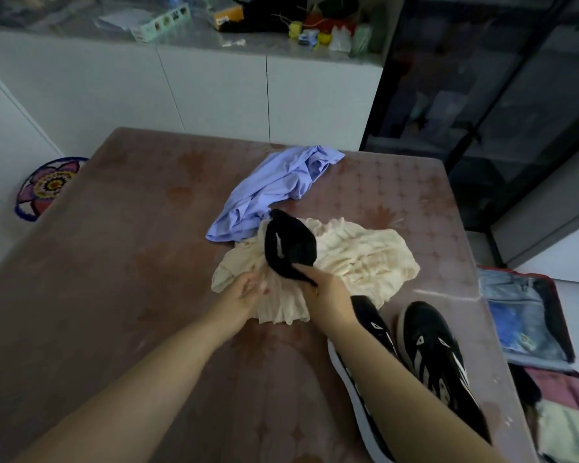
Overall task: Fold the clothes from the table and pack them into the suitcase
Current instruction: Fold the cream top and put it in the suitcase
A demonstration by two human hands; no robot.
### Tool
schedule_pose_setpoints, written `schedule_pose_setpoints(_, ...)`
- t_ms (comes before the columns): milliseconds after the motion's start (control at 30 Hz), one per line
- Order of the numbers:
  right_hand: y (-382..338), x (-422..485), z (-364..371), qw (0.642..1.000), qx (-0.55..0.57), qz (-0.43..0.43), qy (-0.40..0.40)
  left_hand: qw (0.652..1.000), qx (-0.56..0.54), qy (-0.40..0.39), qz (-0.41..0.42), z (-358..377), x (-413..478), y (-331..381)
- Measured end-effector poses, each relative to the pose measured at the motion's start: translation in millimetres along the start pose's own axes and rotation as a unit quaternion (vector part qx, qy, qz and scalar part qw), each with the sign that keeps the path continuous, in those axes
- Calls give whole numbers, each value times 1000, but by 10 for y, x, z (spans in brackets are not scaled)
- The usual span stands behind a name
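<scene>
A crumpled cream garment point(358, 259) lies in the middle of the brown table point(131, 262). On top of it a small black garment point(290, 245) is lifted by my right hand point(328, 295), which pinches its lower end. My left hand point(244, 292) rests on the cream garment's near edge with relaxed fingers. A lilac shirt point(274, 192) lies bunched just behind. The open suitcase point(562, 332) sits on the floor at the right, holding folded blue and pale clothes.
Two black sneakers point(432, 359) with white stripes lie on the table's near right, under my right forearm. White cabinets with a cluttered counter point(214, 38) stand behind. A dark glass cabinet point(482, 95) is at the back right. A flowered rug point(47, 185) lies on the floor left.
</scene>
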State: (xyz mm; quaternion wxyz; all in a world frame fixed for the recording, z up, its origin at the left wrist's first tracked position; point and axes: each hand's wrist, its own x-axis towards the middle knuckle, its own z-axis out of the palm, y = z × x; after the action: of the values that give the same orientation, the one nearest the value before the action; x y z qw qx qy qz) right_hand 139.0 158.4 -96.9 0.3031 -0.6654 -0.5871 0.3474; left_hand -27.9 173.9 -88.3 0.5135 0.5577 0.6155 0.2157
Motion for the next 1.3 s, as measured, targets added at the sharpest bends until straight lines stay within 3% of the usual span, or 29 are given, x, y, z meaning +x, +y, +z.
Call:
schedule_pose_setpoints(67, -16, -200, 106, 999, -6, 3, -49, 999, -24, 19, -11, 14, 87, 89)
schedule_pose_setpoints(133, 21, -334, 154, 999, -3, 15, -43, 999, -12, 24, -18, -25, 185, 64)
schedule_pose_setpoints(267, 69, -407, 0, 989, 69, 85, 100, 1000, 9, 7, -8, -168, 315, -56)
schedule_pose_setpoints(467, -38, -353, -383, 919, 246, 148, 268, 999, 14, -39, -2, -215, 451, -106)
schedule_pose_setpoints(567, -78, -379, -445, 915, 290, 150, 235, 998, 29, -47, 43, -211, 558, -97)
schedule_pose_setpoints(633, -110, -423, -429, 938, 298, 124, 127, 991, 68, -28, 113, -221, 697, -113)
schedule_pose_setpoints(767, -171, -507, -349, 969, 201, 85, -115, 920, 315, -38, 230, -239, 874, 16)
schedule_pose_setpoints(833, -161, -514, -324, 972, 173, 93, -128, 872, 411, -111, 242, -257, 899, 92)
schedule_pose_setpoints(900, -140, -498, -330, 975, 177, 120, -65, 842, 449, -167, 249, -301, 937, 127)
schedule_pose_setpoints(1000, -89, -468, -403, 980, 107, 171, -2, 856, 407, -203, 245, -364, 944, 194)
schedule_pose_setpoints(1100, -43, -416, -442, 976, -102, 179, -73, 868, 359, -215, 267, -400, 939, 211)
schedule_pose_setpoints(1233, -42, -194, -219, 982, -160, 101, 16, 880, 325, -159, 308, -413, 834, 153)
schedule_pose_setpoints(1300, -55, -70, -33, 974, -202, 101, -12, 886, 307, -118, 327, -414, 741, 124)
